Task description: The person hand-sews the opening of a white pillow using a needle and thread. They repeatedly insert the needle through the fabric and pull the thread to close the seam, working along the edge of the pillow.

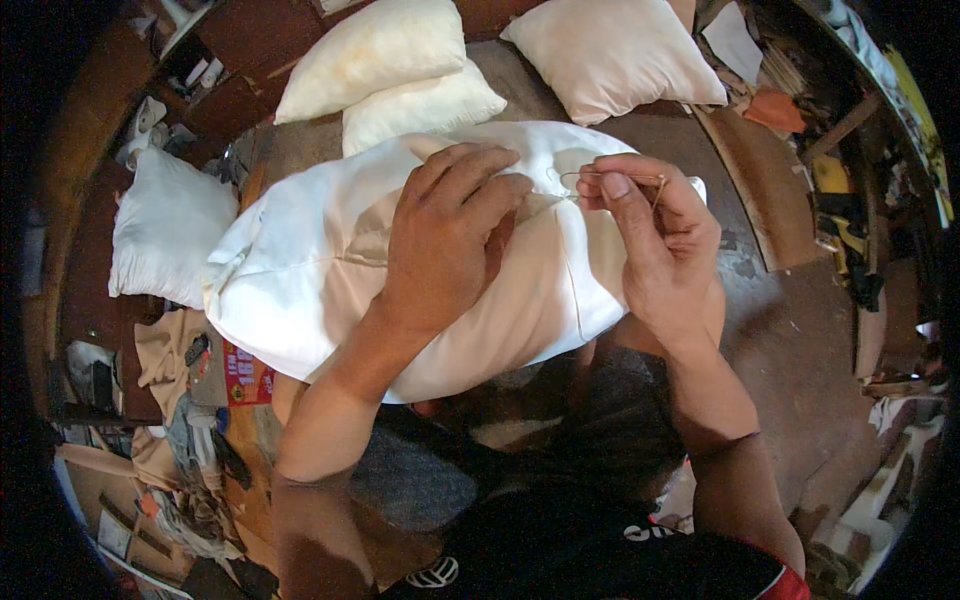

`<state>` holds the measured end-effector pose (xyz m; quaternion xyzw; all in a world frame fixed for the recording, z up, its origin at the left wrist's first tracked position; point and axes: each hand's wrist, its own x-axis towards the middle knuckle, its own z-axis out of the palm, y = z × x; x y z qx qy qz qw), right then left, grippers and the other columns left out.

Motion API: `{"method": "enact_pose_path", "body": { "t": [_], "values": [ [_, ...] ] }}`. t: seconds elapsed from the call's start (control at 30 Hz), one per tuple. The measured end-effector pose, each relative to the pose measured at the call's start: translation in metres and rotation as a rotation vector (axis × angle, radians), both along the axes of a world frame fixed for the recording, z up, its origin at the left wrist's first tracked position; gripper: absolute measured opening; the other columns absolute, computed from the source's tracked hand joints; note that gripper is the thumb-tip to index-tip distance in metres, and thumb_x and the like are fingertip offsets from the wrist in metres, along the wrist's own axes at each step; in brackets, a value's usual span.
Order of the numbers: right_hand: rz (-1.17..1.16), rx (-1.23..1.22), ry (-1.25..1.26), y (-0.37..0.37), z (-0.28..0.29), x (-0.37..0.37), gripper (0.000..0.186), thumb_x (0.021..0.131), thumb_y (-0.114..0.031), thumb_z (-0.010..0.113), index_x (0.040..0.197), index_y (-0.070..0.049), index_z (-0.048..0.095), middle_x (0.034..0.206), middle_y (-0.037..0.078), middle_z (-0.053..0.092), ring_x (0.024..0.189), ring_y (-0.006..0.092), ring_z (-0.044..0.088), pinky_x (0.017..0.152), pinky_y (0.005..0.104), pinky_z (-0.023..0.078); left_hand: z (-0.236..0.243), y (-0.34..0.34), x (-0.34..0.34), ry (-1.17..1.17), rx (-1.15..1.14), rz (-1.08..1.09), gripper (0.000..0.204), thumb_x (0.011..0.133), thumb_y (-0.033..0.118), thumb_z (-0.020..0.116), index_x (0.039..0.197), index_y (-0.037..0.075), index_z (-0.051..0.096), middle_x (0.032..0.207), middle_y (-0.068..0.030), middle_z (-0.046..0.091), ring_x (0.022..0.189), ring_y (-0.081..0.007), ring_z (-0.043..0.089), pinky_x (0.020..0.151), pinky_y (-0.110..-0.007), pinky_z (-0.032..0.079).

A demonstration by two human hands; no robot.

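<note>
One plump white cushion, its filling hidden, lies beneath our left hand, whose grip we cannot tell, and our right hand, pinching a thin needle.

Floor: brown, worn and scuffed, filling much of the area right of centre.
Flat board: plain brown, lying at a slant in the upper right.
Wooden panels: reddish-brown, upper left, reaching toward the top edge.
Shelving: dark wood along the left edge, loose items in its compartments.
Wood strip: set aslant amid clutter, upper right.
Heaped cloth: tan, left of centre, below mid-height.
Light: brightest around the middle, dim toward both side edges.
</note>
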<state>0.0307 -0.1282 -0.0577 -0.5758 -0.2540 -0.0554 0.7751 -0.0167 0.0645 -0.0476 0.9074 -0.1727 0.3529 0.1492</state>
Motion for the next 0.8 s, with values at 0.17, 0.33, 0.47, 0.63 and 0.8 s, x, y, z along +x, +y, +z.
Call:
{"method": "enact_pose_path", "body": {
  "t": [0.17, 0.33, 0.47, 0.63, 0.8],
  "values": [
    [0.017, -0.086, -0.003, 0.002, -0.009, -0.002, 0.017, 0.099, -0.002, 0.061, 0.112, 0.007, 0.068, 0.103, 0.010, 0.072, 0.094, 0.0107, 0.065, 0.085, 0.0232, 0.052, -0.012, -0.001, -0.004, -0.043, -0.026, 0.013, 0.021, 0.078, 0.003, 0.077, 0.097, 0.006, 0.069, 0.114, -0.0113, 0.069, 0.109, -0.0335, 0.064, 0.097, -0.043, 0.050],
    [-0.001, -0.100, 0.003, 0.007, -0.010, -0.003, 0.017, 0.099, -0.002, 0.063, 0.111, 0.008, 0.069, 0.102, 0.010, 0.073, 0.094, 0.0112, 0.066, 0.084, 0.0234, 0.053, -0.017, 0.001, -0.004, -0.104, -0.039, 0.010, 0.020, 0.077, 0.004, 0.078, 0.094, 0.005, 0.068, 0.112, -0.0101, 0.070, 0.107, -0.0324, 0.065, 0.095, -0.043, 0.051],
    [0.000, -0.074, 0.052, 0.010, -0.009, -0.006, 0.017, 0.098, -0.002, 0.064, 0.110, 0.008, 0.070, 0.102, 0.011, 0.073, 0.093, 0.0118, 0.066, 0.084, 0.0238, 0.053, -0.018, 0.001, -0.004, -0.135, -0.037, 0.004, 0.021, 0.076, 0.004, 0.079, 0.094, 0.006, 0.068, 0.111, -0.0096, 0.070, 0.107, -0.0322, 0.065, 0.094, -0.043, 0.051],
    [-0.024, -0.098, 0.066, 0.009, -0.011, -0.005, 0.017, 0.098, -0.002, 0.064, 0.110, 0.008, 0.070, 0.102, 0.012, 0.074, 0.093, 0.0124, 0.067, 0.084, 0.0238, 0.054, -0.017, -0.001, -0.005, -0.127, -0.047, -0.003, 0.021, 0.076, 0.004, 0.078, 0.093, 0.006, 0.067, 0.111, -0.0096, 0.070, 0.107, -0.0323, 0.065, 0.094, -0.043, 0.051],
    [0.006, -0.046, 0.079, 0.012, -0.012, -0.006, 0.017, 0.098, -0.002, 0.064, 0.111, 0.008, 0.070, 0.100, 0.011, 0.074, 0.092, 0.0117, 0.067, 0.082, 0.0236, 0.053, -0.018, 0.000, -0.006, -0.134, -0.052, 0.000, 0.021, 0.076, 0.004, 0.078, 0.093, 0.006, 0.068, 0.110, -0.0097, 0.070, 0.106, -0.0324, 0.065, 0.093, -0.043, 0.051]
  ]
}}
